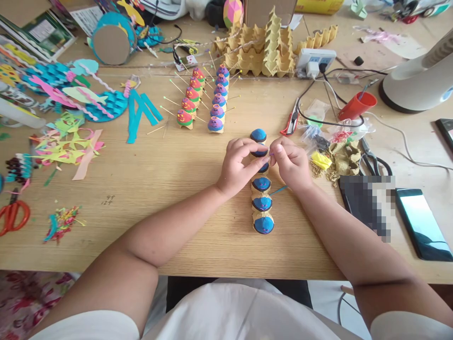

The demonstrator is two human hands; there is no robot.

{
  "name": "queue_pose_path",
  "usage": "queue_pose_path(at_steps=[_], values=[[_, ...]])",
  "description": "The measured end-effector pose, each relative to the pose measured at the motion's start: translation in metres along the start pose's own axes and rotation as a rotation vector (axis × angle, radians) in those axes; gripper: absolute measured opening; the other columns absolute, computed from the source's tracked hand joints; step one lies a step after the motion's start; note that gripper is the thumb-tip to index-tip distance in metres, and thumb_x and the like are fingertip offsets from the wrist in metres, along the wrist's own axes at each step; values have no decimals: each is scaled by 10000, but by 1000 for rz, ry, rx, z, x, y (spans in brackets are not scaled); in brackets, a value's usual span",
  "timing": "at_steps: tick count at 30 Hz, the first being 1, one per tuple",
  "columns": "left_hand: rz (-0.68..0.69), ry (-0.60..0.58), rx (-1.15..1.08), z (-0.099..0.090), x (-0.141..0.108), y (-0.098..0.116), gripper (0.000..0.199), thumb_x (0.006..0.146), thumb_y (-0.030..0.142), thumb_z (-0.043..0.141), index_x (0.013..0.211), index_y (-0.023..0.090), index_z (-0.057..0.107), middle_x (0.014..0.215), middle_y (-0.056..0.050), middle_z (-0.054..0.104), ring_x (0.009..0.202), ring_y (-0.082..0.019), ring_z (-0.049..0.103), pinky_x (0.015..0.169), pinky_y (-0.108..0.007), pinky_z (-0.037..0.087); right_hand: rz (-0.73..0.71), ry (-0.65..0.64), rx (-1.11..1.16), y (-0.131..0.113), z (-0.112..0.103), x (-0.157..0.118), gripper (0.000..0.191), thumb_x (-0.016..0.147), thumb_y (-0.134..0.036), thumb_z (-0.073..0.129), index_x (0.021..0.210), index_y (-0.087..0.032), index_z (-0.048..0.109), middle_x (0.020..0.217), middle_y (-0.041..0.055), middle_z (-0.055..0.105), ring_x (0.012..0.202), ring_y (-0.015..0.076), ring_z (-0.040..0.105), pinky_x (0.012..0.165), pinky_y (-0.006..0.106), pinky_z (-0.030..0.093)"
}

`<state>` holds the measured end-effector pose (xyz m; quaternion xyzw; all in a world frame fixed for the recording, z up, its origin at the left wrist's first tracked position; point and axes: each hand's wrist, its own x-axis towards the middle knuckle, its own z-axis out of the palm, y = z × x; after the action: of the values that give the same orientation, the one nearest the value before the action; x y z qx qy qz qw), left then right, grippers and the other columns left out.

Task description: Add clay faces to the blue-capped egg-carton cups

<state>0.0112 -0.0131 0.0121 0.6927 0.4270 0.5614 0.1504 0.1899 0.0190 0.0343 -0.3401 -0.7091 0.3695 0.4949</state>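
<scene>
Bench (148, 165), pale wood-grained top with small handwritten figures (107, 199) at left. Centre: a blue row (263, 204) of carton cups, running lengthwise, its upper part partly covered. Beyond it, to the left: a red-and-green row (188, 101) and, just beside that, a purple row (217, 106). Far side: egg trays (279, 59) and, near them, a white power strip (328, 59). Right: a red cutter (292, 122), a red cup (361, 105) tilted over, black scissors (374, 164) and a phone (423, 224). Left: blue strips (132, 120), cut-paper scraps (65, 151), a pile of clippings (67, 223) and orange-handled scissors (24, 217), these last at the edge of view.
</scene>
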Motion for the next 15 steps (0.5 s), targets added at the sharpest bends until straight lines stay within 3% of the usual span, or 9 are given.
queue_pose_path(at_steps=[9, 15], values=[[15, -14, -13, 0, -1, -2, 104, 994, 369, 753, 1028, 291, 814, 1025, -18, 753, 1076, -190, 697, 1047, -389, 519, -30, -57, -31, 0, 2, -1, 670, 1023, -701, 559, 565, -221, 657, 732, 50, 660, 729, 164, 623, 746, 351, 527], [-34, 40, -14, 1, 0, -2, 219, 1019, 463, 701, 984, 270, 798, 998, -22, 760, 1046, -187, 702, 1017, -379, 527, -21, -45, -80, 0, 1, -1, 654, 1035, -748, 468, 738, -224, 723, 816, 62, 710, 807, 192, 655, 829, 381, 541]])
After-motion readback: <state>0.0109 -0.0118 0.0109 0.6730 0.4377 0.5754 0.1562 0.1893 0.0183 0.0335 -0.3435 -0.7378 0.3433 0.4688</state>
